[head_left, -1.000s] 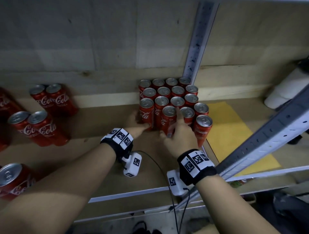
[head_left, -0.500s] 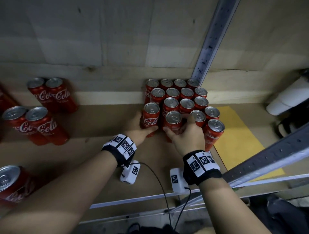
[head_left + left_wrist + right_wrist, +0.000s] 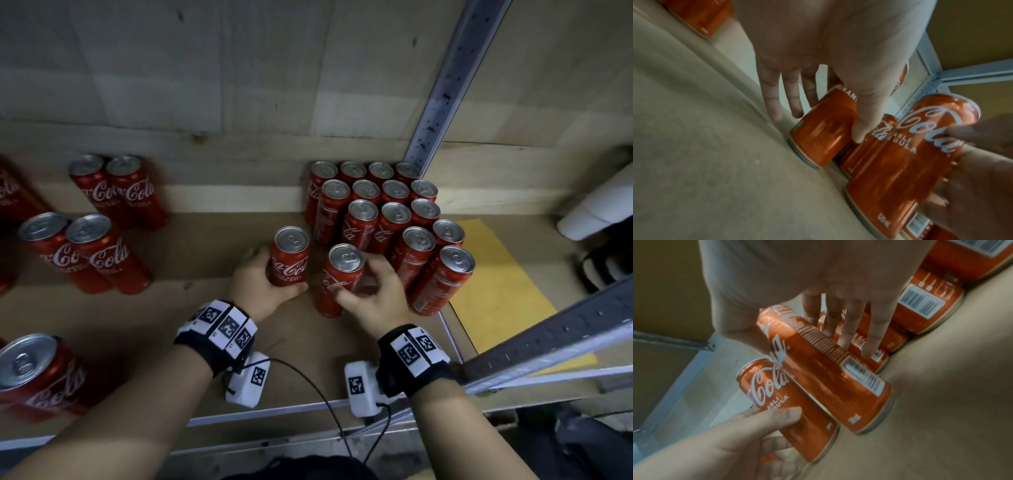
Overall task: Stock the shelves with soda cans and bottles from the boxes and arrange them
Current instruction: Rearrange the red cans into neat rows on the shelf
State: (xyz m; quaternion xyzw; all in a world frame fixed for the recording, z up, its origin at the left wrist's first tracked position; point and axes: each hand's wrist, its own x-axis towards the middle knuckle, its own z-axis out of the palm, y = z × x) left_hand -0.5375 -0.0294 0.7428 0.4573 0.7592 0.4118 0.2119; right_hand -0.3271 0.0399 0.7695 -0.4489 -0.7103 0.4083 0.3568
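Two red cola cans stand on the brown shelf board (image 3: 191, 318), just in front of a packed block of cans (image 3: 394, 212). My left hand (image 3: 260, 284) grips the left can (image 3: 291, 260), thumb across its lower front and fingers behind it. My right hand (image 3: 370, 291) grips the right can (image 3: 339, 274), thumb in front and fingers round its far side. In the left wrist view my left hand (image 3: 818, 113) holds its can (image 3: 822, 134) low. In the right wrist view my right hand (image 3: 797, 337) holds its can (image 3: 828, 382), with the left can (image 3: 785, 402) beside it.
More cola cans stand in pairs at the left (image 3: 85, 253) and back left (image 3: 120, 192); one can (image 3: 37, 373) is at the near left. A grey upright post (image 3: 445, 85) rises behind the block. A yellow sheet (image 3: 493, 274) lies to the right, and a metal rail (image 3: 548, 339) crosses there.
Both hands have drawn the two front-left cans out of the block, towards me and leftwards. These two cans now stand apart from the block, with a gap between them.
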